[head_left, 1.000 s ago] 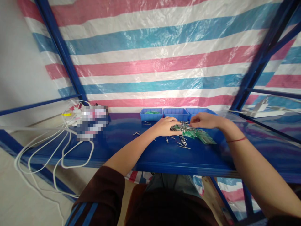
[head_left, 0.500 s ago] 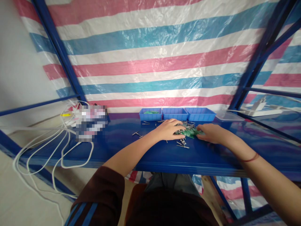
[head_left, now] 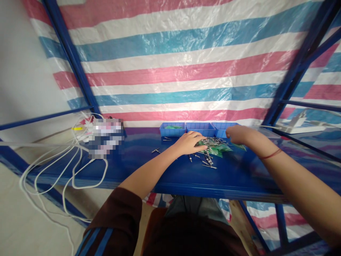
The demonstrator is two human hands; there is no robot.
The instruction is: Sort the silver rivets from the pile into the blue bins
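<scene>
Two hands are flanking metal pins (head_left: 213, 141) just right of the frame's center.
The left hand (head_left: 189, 143) is curving its fingers wide beside them; the right hand (head_left: 241, 136) (its grip impossible to tell) is partly covering the rightmost blue bin (head_left: 218, 131).

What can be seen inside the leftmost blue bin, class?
The bin holds green plastic. Its front wall and the plastic cover the bottom, so anything lower cannot be seen.
</scene>
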